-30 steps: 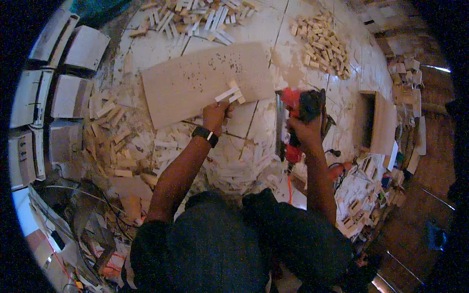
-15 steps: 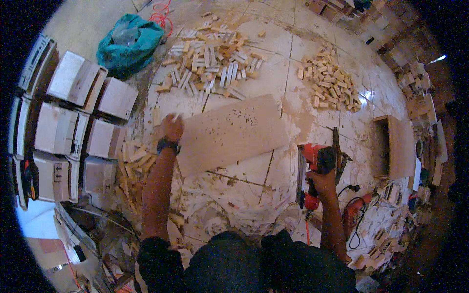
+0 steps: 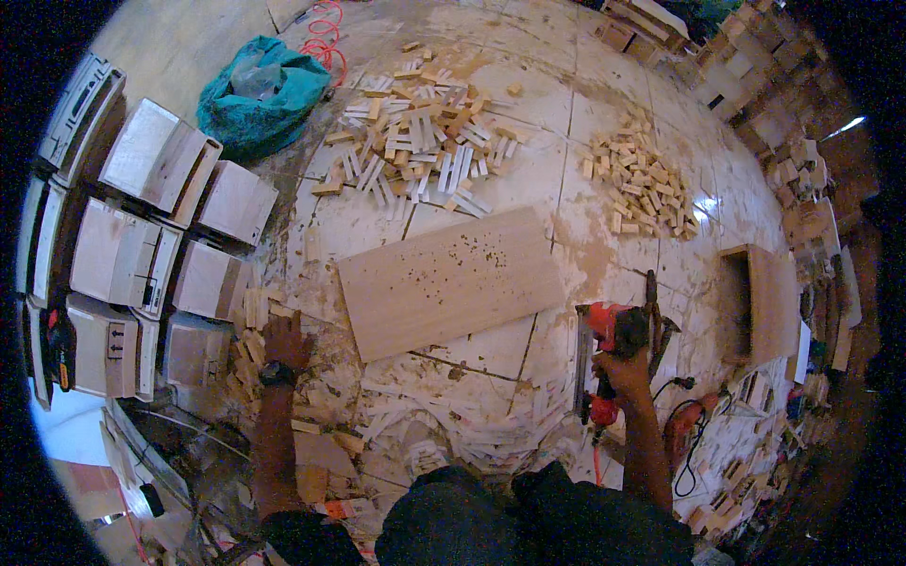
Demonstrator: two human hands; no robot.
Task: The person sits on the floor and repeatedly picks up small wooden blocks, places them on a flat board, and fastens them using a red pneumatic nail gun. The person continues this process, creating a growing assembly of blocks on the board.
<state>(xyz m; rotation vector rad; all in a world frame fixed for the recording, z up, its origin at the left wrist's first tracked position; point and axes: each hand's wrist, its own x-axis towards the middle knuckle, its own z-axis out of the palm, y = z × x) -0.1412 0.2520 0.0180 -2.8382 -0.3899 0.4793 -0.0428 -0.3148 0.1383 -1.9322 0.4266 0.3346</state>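
fingers of the right hand (image 3: 625,371) are wrapped round a nailer (image 3: 618,328); the left hand (image 3: 286,341) is at some blocks (image 3: 250,351), whether grasping one i cannot tell. between the hands, a board (image 3: 448,288) lies on the floor (image 3: 538,184), a pile (image 3: 429,141) beyond.

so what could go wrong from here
The loose wooden blocks by the left hand lie jumbled, so disturbing them might make some slide or pinch skin. The right hand has its grip on the red and black tool; an accidental trigger pull seems possible. The orange hose below that tool could snag or catch the person if they shift.
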